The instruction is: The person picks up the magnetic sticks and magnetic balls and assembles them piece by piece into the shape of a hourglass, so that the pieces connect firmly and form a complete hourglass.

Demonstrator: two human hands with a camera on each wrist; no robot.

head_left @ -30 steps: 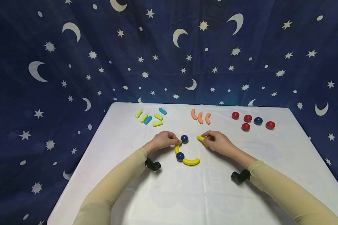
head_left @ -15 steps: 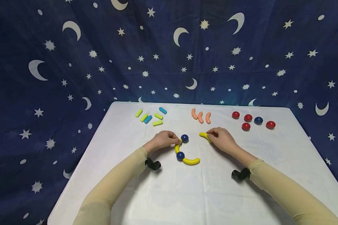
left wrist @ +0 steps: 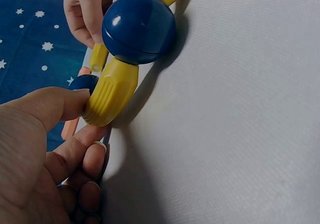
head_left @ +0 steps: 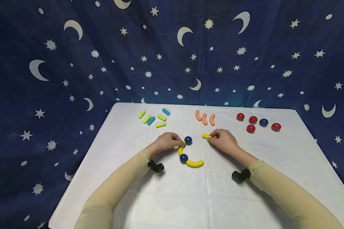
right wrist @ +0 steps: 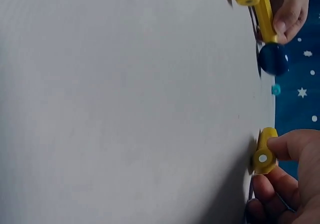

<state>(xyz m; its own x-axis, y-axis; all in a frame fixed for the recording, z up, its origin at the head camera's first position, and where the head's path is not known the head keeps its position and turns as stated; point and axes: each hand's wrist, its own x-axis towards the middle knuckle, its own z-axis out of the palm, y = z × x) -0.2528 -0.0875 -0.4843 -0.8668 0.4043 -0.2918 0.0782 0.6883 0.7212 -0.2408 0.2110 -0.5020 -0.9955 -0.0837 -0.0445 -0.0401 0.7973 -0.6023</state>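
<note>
In the head view my left hand [head_left: 167, 141] pinches a curved yellow rod [head_left: 181, 151] between thumb and fingers. That rod joins a dark blue ball [head_left: 188, 140] at its far end to a second blue ball [head_left: 184, 158] nearer me. From the nearer ball another curved yellow rod [head_left: 195, 164] extends rightward along the white table. My right hand [head_left: 225, 141] pinches a separate curved yellow rod [head_left: 206, 136], to the right of the far ball and apart from it. A round pale dot marks this yellow rod's end [right wrist: 263, 158] in the right wrist view.
Short green rods [head_left: 161, 125] and blue rods [head_left: 166, 111] lie at the table's back left. Three curved orange rods [head_left: 204, 119] sit at the back middle. Red balls [head_left: 250, 128] and one blue ball [head_left: 263, 122] stand at the back right. A starry dark blue cloth [head_left: 172, 57] hangs behind.
My right hand has moved away from me with its yellow rod, which has turned closer to level, then slightly left. The left hand and the joined pieces have stayed in place.
</note>
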